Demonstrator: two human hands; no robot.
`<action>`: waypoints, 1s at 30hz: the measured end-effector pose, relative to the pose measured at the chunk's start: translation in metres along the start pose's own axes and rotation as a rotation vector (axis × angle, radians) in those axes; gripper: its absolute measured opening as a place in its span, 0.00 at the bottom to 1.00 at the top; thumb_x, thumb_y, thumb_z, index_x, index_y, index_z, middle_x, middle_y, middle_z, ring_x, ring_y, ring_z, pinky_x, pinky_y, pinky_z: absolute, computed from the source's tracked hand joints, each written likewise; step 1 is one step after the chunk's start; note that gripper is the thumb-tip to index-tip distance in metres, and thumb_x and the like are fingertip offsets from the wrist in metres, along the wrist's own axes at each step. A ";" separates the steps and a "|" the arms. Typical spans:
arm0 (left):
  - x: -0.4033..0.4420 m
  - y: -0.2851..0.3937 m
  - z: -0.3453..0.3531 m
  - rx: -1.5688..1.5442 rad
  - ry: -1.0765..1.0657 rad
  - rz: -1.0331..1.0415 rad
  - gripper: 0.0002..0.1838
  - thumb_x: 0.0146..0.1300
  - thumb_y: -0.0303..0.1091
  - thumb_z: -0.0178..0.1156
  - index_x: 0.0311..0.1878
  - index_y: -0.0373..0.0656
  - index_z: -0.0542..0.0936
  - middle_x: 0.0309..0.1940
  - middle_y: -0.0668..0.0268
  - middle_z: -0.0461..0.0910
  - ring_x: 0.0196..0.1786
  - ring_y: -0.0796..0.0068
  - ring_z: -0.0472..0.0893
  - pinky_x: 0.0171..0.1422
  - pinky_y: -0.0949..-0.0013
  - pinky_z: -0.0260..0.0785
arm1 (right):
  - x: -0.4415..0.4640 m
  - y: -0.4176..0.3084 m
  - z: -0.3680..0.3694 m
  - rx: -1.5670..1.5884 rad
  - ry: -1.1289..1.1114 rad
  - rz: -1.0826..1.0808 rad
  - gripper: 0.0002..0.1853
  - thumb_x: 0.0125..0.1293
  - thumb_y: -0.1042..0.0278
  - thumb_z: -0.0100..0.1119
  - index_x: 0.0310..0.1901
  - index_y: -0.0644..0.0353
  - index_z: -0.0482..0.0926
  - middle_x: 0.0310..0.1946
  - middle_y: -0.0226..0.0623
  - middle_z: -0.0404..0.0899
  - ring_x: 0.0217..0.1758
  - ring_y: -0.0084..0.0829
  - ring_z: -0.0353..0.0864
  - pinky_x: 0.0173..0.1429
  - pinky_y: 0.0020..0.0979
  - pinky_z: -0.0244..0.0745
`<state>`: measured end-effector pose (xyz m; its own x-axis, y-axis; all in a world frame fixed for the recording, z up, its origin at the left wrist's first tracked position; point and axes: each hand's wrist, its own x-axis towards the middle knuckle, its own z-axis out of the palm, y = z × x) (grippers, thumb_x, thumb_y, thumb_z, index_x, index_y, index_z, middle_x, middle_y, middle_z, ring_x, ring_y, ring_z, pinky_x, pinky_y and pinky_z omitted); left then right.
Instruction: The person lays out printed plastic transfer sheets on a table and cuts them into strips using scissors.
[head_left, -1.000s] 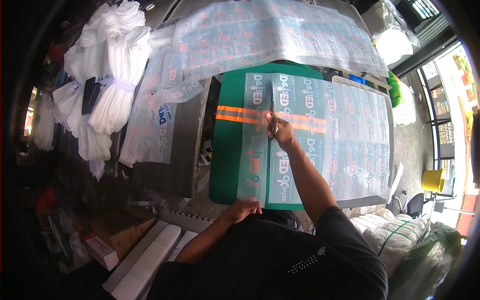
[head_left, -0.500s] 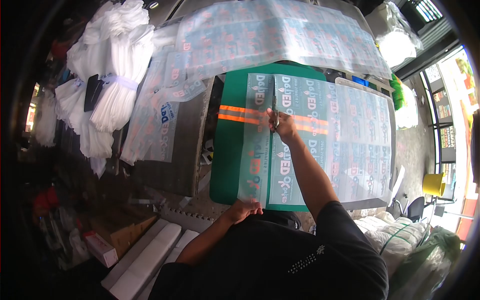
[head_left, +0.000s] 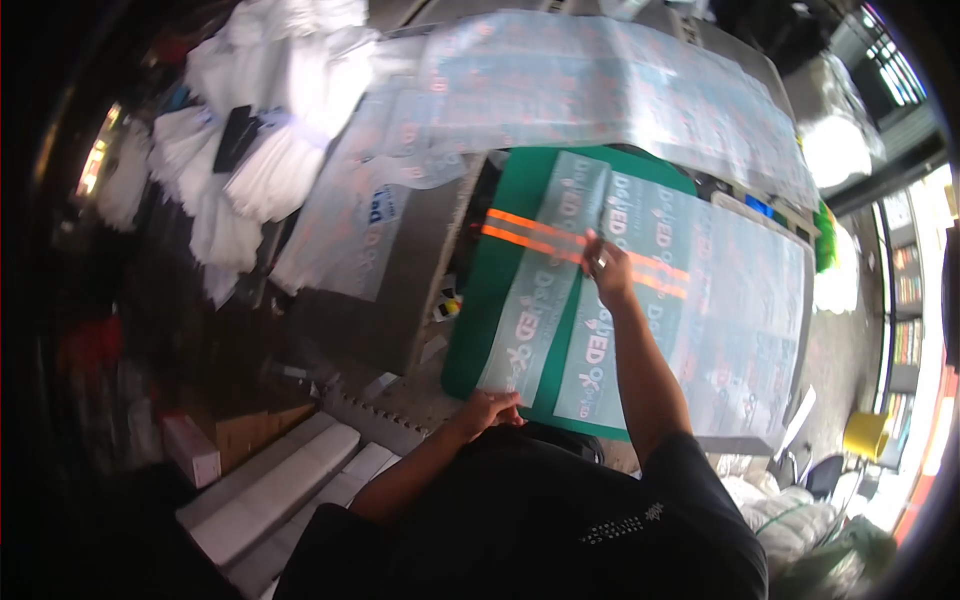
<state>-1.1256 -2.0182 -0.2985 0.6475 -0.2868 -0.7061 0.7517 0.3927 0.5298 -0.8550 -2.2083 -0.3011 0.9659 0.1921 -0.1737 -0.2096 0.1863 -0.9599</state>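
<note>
My right hand [head_left: 612, 280] is closed around the scissors [head_left: 600, 263]; a bit of the handle shows, and the blades are hard to make out. It is over the gap between a cut strip [head_left: 530, 320] and the larger translucent printed sheet [head_left: 745, 270]. At the near end of the strip, my left hand [head_left: 488, 412] pinches its lower edge. Strip and sheet lie over a green board [head_left: 465, 345]. An orange-striped band [head_left: 507, 230] crosses the board and shows through the film.
More printed film [head_left: 540, 85] spreads across the far table. White bundled material [head_left: 275, 170] is heaped at the left. Long white blocks [head_left: 280, 480] and a cardboard box [head_left: 245, 435] lie at lower left. A yellow bucket [head_left: 865, 436] stands at right.
The strip has swung away from the larger sheet, and the green gap between them is wider. My right hand stays on the scissors; my left still pinches the strip. The camera view has shifted.
</note>
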 end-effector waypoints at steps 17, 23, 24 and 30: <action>-0.023 0.236 -0.079 0.478 0.708 0.954 0.12 0.69 0.32 0.48 0.46 0.33 0.76 0.33 0.61 0.79 0.26 0.70 0.82 0.31 0.71 0.76 | -0.159 -0.030 -0.044 0.031 0.243 0.188 0.16 0.61 0.54 0.64 0.29 0.58 0.72 0.20 0.27 0.69 0.19 0.20 0.70 0.22 0.22 0.64; -0.037 0.353 -0.156 0.199 0.597 1.130 0.14 0.67 0.33 0.53 0.50 0.34 0.74 0.41 0.58 0.77 0.38 0.65 0.81 0.43 0.65 0.78 | -0.170 -0.032 -0.033 0.087 0.246 0.165 0.15 0.61 0.56 0.64 0.30 0.58 0.73 0.21 0.28 0.70 0.20 0.20 0.70 0.23 0.22 0.65; -0.043 0.363 -0.174 0.181 0.609 1.107 0.15 0.67 0.33 0.54 0.52 0.33 0.73 0.43 0.57 0.76 0.39 0.64 0.81 0.46 0.64 0.78 | -0.172 -0.030 -0.032 0.132 0.222 0.163 0.14 0.61 0.57 0.64 0.30 0.58 0.73 0.22 0.28 0.70 0.20 0.20 0.70 0.24 0.22 0.65; -0.052 0.344 -0.250 0.162 1.134 0.854 0.31 0.65 0.42 0.56 0.64 0.32 0.62 0.60 0.49 0.67 0.59 0.52 0.72 0.58 0.52 0.71 | -0.193 -0.034 -0.037 -0.005 0.275 0.254 0.18 0.60 0.56 0.66 0.29 0.63 0.74 0.19 0.28 0.72 0.20 0.18 0.71 0.25 0.21 0.68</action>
<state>-0.9318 -1.6500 -0.1971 0.5105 0.8546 -0.0948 0.2447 -0.0386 0.9688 -1.0290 -2.2873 -0.2434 0.8880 -0.0348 -0.4586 -0.4479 0.1613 -0.8794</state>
